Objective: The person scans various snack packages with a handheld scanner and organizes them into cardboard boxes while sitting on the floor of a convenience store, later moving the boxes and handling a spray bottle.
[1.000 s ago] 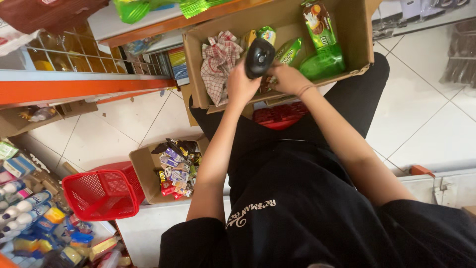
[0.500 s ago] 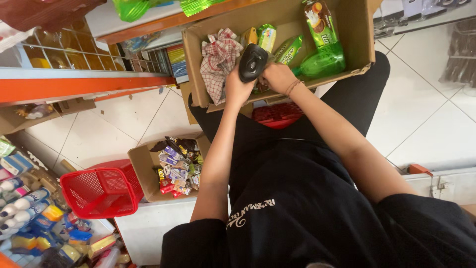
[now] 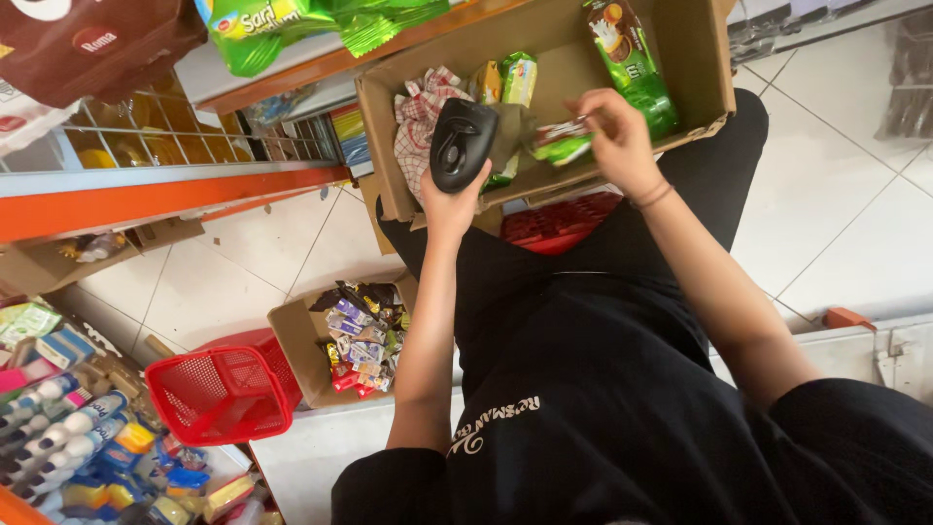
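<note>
1. Sitting above a tiled floor, a person balances an open cardboard box on the lap, pressed against an orange-edged shelf. The box sits tilted and could slide off if the knees shift.
2. The left hand is closed around a black handheld scanner, held over the box's near edge. A loose hold could drop it into the box or onto the floor.
3. The right hand pinches a small green packet with narrowed fingers, inside the box beside a checked cloth. A light pinch may let the packet slip.
4. A tall green packet leans on the box wall and could topple if nudged.
5. A red basket and a box of sweets sit on the floor, where falling things might land.
</note>
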